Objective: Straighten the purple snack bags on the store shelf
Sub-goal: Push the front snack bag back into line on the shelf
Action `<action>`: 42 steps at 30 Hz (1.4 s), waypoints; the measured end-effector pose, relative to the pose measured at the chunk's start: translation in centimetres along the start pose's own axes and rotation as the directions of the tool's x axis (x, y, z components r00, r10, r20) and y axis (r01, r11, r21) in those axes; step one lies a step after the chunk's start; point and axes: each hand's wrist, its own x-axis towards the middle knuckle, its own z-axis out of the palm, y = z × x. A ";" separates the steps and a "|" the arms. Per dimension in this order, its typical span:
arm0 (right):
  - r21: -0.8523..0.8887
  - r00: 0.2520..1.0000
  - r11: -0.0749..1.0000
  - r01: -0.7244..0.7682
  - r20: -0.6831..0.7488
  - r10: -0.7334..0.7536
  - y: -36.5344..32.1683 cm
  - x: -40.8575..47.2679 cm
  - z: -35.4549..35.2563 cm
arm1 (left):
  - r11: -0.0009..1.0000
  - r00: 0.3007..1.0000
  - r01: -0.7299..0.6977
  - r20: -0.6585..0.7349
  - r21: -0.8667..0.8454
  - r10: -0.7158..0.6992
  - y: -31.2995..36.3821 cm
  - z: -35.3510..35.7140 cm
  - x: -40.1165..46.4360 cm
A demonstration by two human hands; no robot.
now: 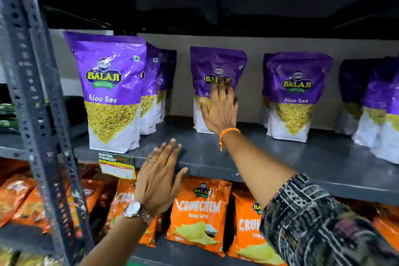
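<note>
A grey metal store shelf [280, 157] is running across the whole view, and the purple Aloo Sev bags are standing on it in four loose groups. The left stack [112, 93] is sitting right at the shelf's front lip, several bags deep, upright and facing forward. The far-right cluster [375, 106] is leaning and overlapping, its fronts turned unevenly. The third bag [295, 95] is standing upright but well back, near the rear wall. The second bag [216, 67] is also standing far back, apart from the stack on its left.

Below, orange Crunchem bags [198, 214] are filling the lower shelf, and a supermarket price tag [117, 166] is hanging from the shelf edge.

The right hand [219, 110] is reaching deep in, palm flat and fingers spread against the front of the second bag, pressing rather than clasping it. The left hand [160, 177] is hovering open in front of the shelf edge, fingers together, touching nothing.

Judging by the layout, the job is looking less than half done: only the left stack is sitting tidily forward, while the two middle bags need aligning and the right cluster is waiting to be squared up.
</note>
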 end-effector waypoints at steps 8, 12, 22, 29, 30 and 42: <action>-0.142 0.996 0.990 -0.005 0.082 0.017 -0.4 1.7 2.4 | 0.985 0.982 -0.152 -0.102 0.087 0.160 -1.5 0.8 0.3; -0.184 0.993 0.983 -0.023 0.109 0.044 -0.6 1.5 2.8 | 0.976 0.962 -0.185 -0.180 0.118 0.204 -2.0 1.7 0.3; -0.247 0.988 0.968 -0.040 0.136 0.076 -1.3 1.1 2.6 | 0.963 0.928 -0.203 -0.279 0.177 0.247 -2.2 3.2 0.5; -0.284 0.989 0.957 -0.052 0.121 0.090 -2.2 -0.1 0.6 | 0.968 0.942 -0.194 -0.244 0.161 0.230 -2.0 2.8 0.5; -0.289 0.990 0.956 -0.045 0.117 0.083 -2.4 -0.5 0.2 | 0.968 0.946 -0.193 -0.232 0.162 0.228 -2.0 2.7 0.4; -0.274 0.997 0.962 0.010 0.082 0.013 -5.4 -6.5 -7.0 | 0.970 0.966 -0.199 -0.140 0.137 0.218 -2.0 1.9 0.4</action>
